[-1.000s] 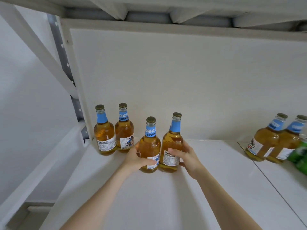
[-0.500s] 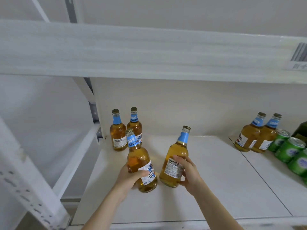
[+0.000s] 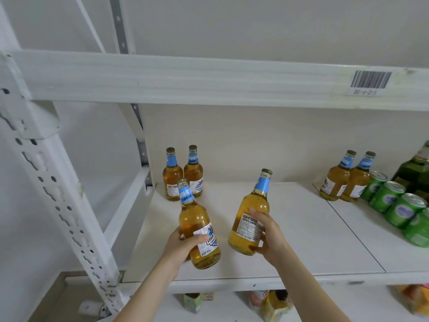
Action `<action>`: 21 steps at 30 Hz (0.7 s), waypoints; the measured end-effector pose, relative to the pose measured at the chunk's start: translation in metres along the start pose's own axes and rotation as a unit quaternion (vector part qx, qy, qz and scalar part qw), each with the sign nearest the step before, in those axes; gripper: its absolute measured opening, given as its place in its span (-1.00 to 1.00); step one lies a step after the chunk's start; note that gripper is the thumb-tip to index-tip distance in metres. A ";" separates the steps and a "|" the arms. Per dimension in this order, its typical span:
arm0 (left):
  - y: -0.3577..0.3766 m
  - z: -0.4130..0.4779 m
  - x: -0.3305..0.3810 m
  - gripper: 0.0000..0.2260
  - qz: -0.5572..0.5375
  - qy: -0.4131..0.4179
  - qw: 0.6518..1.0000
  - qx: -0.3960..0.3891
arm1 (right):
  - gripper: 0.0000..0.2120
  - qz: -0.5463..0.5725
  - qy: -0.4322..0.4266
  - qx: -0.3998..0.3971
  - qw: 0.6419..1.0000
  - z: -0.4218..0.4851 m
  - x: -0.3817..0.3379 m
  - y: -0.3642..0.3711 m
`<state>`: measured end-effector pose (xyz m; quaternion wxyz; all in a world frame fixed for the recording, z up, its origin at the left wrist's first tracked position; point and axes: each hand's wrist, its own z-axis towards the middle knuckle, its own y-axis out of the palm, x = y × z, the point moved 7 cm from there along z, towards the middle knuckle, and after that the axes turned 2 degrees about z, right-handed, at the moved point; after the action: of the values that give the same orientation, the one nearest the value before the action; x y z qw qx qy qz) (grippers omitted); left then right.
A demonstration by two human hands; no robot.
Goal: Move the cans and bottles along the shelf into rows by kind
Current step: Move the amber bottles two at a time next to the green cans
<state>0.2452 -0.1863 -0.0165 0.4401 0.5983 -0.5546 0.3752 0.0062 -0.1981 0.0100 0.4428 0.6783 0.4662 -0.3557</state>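
the left hand [image 3: 179, 245] is wrapped round the belly of the left amber bottle [image 3: 194, 217]. one digit lies across the front label and the rest go behind the glass. the bottle leans, its neck tipped up and to the left. the right hand [image 3: 272, 235] grasps the right amber bottle [image 3: 253, 203] from its right side, digits curled onto the printed label, and this bottle leans the other way. both forearms rise from below the front edge of the shelf [image 3: 301, 228] and reach forward. the two bottles appear held just above the front part of the shelf, though i cannot tell whether either base touches it.

these look like full glass bottles, so i judge them heavy for their size, rigid and breakable, with smooth walls that could slip. the liquid will shift as they tilt. the wide body over the paper label gives the surest hold, and each hand sits there. the thin neck would be a poorer grip for carrying. the two hang close beside each other, so a knock of glass on glass is the risk to watch.

well beyond the left hand, the back pair of bottles [image 3: 173, 180] stands upright, side by side at the rear wall. far to the right of the right hand stands the right pair of bottles [image 3: 336, 180], same kind, with green cans [image 3: 394, 203] just beside them and a dark green bottle [image 3: 415, 173] behind those.
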 end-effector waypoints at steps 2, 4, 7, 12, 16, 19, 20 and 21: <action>0.005 -0.003 0.000 -0.61 0.004 0.004 1.000 0.007 | -0.41 0.003 -0.002 0.003 1.000 -0.005 -0.003 -0.008; 0.015 -0.007 0.002 -0.63 0.008 0.008 1.000 0.004 | -0.40 0.002 -0.001 0.005 1.000 -0.011 -0.007 -0.019; 0.037 -0.016 0.004 -0.63 0.014 0.017 1.000 -0.001 | -0.42 0.002 -0.003 0.006 1.000 -0.020 -0.015 -0.040; 0.088 -0.036 0.007 -0.60 0.023 0.033 0.999 -0.012 | -0.44 -0.004 -0.005 0.005 1.000 -0.042 -0.032 -0.086; 0.135 -0.052 0.007 -0.62 0.034 0.046 0.998 -0.018 | -0.39 -0.013 -0.008 0.011 1.000 -0.060 -0.045 -0.130; 0.169 -0.062 0.004 -0.61 0.053 0.052 0.997 -0.019 | -0.43 -0.019 -0.011 0.014 1.000 -0.072 -0.055 -0.164; 0.180 -0.064 0.003 -0.60 0.062 0.054 0.996 -0.020 | -0.46 -0.020 -0.012 0.014 1.000 -0.075 -0.057 -0.175; 0.190 -0.066 0.002 -0.59 0.073 0.055 0.996 -0.021 | -0.49 -0.022 -0.014 0.014 1.000 -0.077 -0.060 -0.186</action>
<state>0.0587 -0.1238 0.0284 0.4544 0.5251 -0.5793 0.4268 -0.1836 -0.1131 0.0409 0.4317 0.6689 0.4701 -0.3811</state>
